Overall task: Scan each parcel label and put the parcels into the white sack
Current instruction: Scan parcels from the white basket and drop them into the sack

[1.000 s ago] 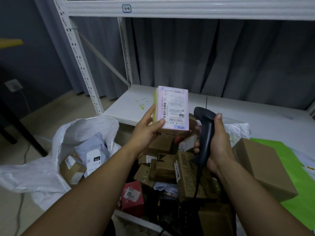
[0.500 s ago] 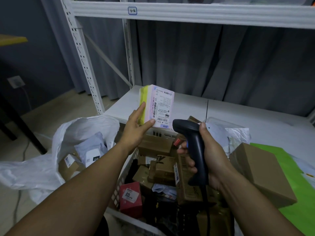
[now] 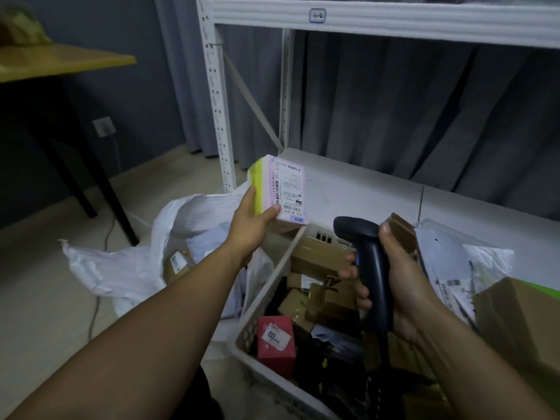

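My left hand (image 3: 249, 222) holds a small pink and yellow box parcel (image 3: 281, 189) upright, its white label facing me, above the open mouth of the white sack (image 3: 127, 268). The sack lies on the floor at the left with a brown box and a pale mailer bag inside. My right hand (image 3: 397, 277) grips a black barcode scanner (image 3: 366, 262), its head lowered and off to the right of the parcel, over the white basket (image 3: 266, 295).
The basket holds several brown boxes and a red box (image 3: 275, 341) labelled 03. A large brown box (image 3: 521, 316) and pale mailers sit at the right. A white shelf rack (image 3: 224, 122) stands behind, a wooden table (image 3: 60, 62) at the left.
My left hand has carried the parcel left, away from the scanner and over the sack. The scanner has dropped lower and the view has turned left.
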